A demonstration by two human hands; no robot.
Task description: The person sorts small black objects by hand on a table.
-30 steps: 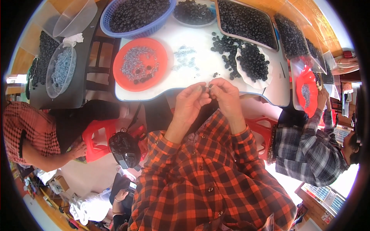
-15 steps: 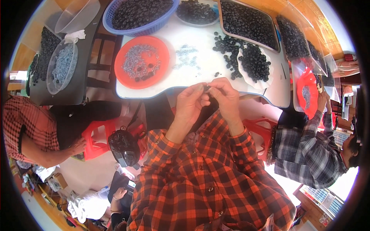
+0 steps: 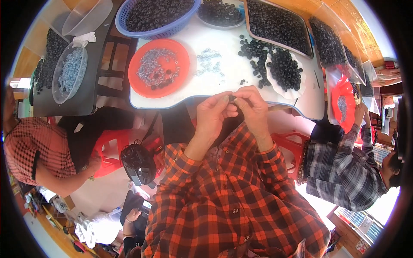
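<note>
My left hand [image 3: 214, 112] and my right hand [image 3: 253, 105] meet at the table's near edge, fingertips together. Pinched between them is a small dark round piece [image 3: 232, 98], mostly hidden by the fingers. It looks like the black ring-shaped pieces around it. Beyond my left hand, an orange plate [image 3: 137, 84] carries small clear-bluish pieces and a few black ones. More clear pieces [image 3: 208, 62] are scattered on the white table [image 3: 215, 84]. Past my right hand stands a white scalloped dish [image 3: 301, 86] heaped with black pieces, with loose black pieces [image 3: 258, 60] beside it.
A blue basket [image 3: 161, 33], a shallow bowl [image 3: 221, 26] and a metal-rimmed tray [image 3: 310, 45] of black pieces line the far side. People sit at left [image 3: 51, 146] and right [image 3: 340, 167]. Red stools [image 3: 109, 150] and a black helmet-like object [image 3: 137, 163] lie below the table.
My hands stay nearly in place, with fingers shifting slightly around the small piece. The person at left has leaned and moved an arm lower.
</note>
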